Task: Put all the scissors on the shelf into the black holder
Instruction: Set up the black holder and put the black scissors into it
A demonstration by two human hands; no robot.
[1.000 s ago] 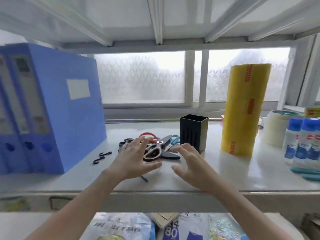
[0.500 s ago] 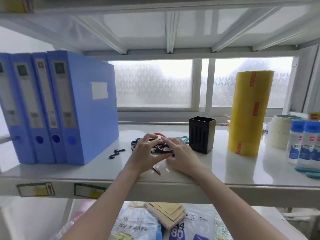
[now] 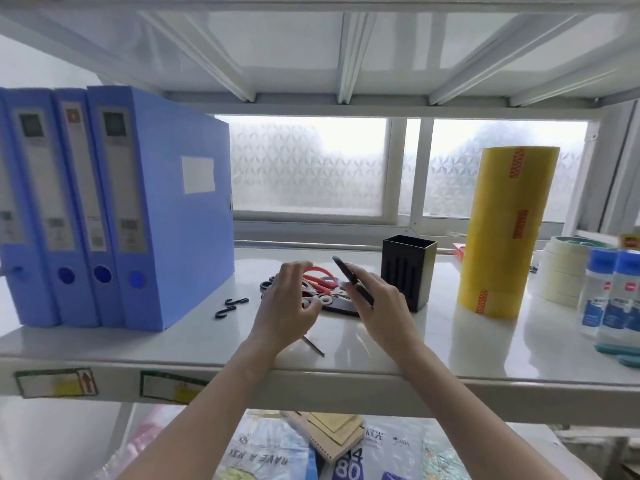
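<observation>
A pile of scissors lies on the white shelf, with red-handled scissors on top and dark ones beneath. My right hand grips a pair of dark scissors, lifted above the pile with one end pointing up and to the left. My left hand hovers over the left side of the pile with its fingers apart, hiding part of it. The black holder stands upright just right of my right hand, and nothing shows above its rim.
Three blue file boxes stand at the left. Two black hooks lie beside them. A thin stick lies near the front edge. A tall yellow tape roll, masking tape rolls and glue bottles fill the right.
My right hand has closed on a dark pair of scissors and raised it off the pile. My left hand stayed over the pile. The camera has drawn back and to the right.
</observation>
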